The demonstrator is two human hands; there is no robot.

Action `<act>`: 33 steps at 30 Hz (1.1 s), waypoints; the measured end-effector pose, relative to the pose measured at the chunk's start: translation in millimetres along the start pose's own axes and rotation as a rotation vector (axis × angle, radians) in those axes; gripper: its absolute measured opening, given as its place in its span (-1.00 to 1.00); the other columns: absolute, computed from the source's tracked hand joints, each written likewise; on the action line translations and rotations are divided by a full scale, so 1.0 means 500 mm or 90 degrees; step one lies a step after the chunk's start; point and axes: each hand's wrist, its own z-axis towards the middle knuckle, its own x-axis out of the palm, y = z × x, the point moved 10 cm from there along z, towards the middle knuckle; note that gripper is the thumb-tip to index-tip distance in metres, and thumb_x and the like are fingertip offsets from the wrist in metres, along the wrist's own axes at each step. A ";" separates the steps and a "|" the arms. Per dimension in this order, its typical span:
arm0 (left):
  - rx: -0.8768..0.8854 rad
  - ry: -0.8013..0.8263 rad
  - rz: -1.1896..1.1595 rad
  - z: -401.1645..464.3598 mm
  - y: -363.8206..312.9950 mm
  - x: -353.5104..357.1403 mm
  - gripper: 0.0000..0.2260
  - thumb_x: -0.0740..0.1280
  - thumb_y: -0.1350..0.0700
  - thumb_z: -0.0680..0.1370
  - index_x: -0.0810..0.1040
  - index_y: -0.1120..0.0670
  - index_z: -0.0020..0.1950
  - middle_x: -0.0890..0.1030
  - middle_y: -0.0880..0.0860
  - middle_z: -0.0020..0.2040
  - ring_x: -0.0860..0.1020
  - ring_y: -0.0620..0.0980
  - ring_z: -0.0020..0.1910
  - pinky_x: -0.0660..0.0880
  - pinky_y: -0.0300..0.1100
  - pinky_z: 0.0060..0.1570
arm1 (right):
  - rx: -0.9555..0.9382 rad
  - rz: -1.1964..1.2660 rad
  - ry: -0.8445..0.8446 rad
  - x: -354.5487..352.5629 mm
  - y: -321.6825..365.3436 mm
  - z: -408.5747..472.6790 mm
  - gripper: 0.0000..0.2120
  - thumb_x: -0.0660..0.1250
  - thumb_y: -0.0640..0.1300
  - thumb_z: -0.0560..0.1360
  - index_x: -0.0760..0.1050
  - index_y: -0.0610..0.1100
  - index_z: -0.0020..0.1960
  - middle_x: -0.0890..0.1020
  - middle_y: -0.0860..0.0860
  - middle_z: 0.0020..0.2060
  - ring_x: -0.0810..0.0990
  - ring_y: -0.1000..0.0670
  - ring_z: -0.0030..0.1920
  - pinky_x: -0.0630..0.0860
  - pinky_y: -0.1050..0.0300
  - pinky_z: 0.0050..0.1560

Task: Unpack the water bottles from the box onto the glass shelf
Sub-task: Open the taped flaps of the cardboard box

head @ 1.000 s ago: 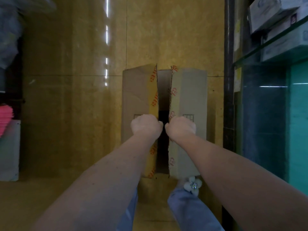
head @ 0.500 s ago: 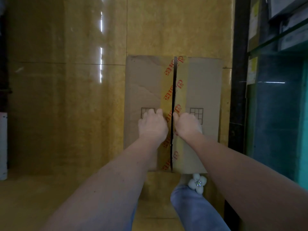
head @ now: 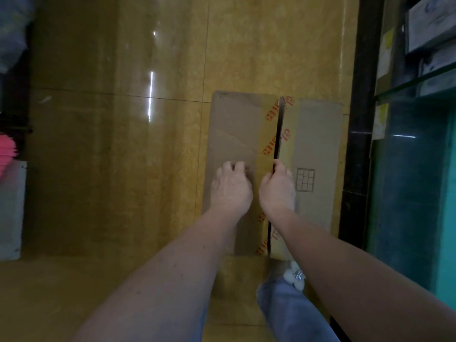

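A brown cardboard box [head: 237,124] lies on the yellow floor, sealed with clear tape printed in red. Its two top flaps lie almost flat, with a thin dark slit [head: 278,134] between them. No water bottles are visible; the box's inside is hidden. My left hand [head: 232,188] rests on the left flap with bent fingertips on the cardboard. At the slit, my right hand [head: 277,191] curls its fingers over the inner edge of the right flap [head: 318,134]. The glass shelf [head: 414,82] runs along the upper right.
White cartons [head: 431,23] sit above the glass shelf. A black post [head: 357,119] and a teal cabinet front [head: 407,193] stand just right of the box. My jeans leg [head: 291,312] and a flowered shoe [head: 294,276] are below it. A pink item [head: 7,151] and a white panel [head: 9,208] are far left.
The flaps, pulled apart a second ago, have dropped almost flat. My left hand let go and moved left onto its flap. My right hand now hooks the slit edge.
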 end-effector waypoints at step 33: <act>-0.122 -0.224 -0.198 -0.084 0.212 -0.245 -0.47 0.15 0.27 0.58 0.11 0.02 0.52 0.17 0.05 0.51 0.31 0.05 0.41 0.32 -0.19 0.26 | -0.258 -0.043 0.222 0.182 0.234 -0.174 -0.55 0.10 -0.20 0.60 0.25 -0.03 0.48 0.39 -0.05 0.40 0.32 -0.06 0.39 0.30 0.10 0.35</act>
